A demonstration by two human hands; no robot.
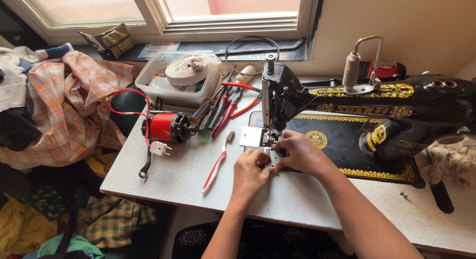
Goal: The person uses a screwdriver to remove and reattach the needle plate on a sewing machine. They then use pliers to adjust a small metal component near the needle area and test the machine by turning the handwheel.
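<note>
Hands, left (253,168) and right (300,152), pinch fingers together at sewing machine (367,107) needle plate (270,154), toothbrush (217,162) near.

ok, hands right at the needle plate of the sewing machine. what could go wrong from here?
1. Both the left hand and right hand sit under the needle area; a turning mechanism could likely prick fingers.
2. The toothbrush lies beside the left hand; a nudge might knock it off the table.
3. The motor has loose red wires that could snag.

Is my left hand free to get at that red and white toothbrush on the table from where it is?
Probably yes. The toothbrush lies in the open on the table, just left of the left hand, with nothing between them. That hand is at the machine's needle plate.
</note>
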